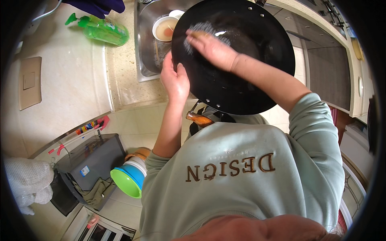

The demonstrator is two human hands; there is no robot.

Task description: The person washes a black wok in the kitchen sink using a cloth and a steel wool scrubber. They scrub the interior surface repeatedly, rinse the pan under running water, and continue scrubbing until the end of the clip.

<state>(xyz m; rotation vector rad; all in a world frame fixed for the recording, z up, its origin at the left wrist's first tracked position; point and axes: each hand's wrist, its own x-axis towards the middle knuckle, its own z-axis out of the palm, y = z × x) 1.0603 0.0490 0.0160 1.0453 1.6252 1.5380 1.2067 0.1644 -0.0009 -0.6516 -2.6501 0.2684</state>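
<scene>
A large black wok (241,81) is tilted over the edge of the sink, its inside facing me. My left hand (176,81) grips the wok's left rim, thumb in front and most fingers hidden behind. Inside the wok, my right hand (214,49) lies flat over a yellowish-brown scrubbing pad (199,33), mostly covered by the fingers; the hand is slightly blurred. White suds (203,27) spread around the pad on the dark surface. A wooden handle (200,119) sticks out below the wok near my body.
Left of the wok is a steel sink (144,57) with a white bowl (154,30) of cloudy liquid. A green pump bottle (105,31) lies in view on the counter (120,75). Stacked basins (126,182) and a grey storage box (93,162) are at lower left.
</scene>
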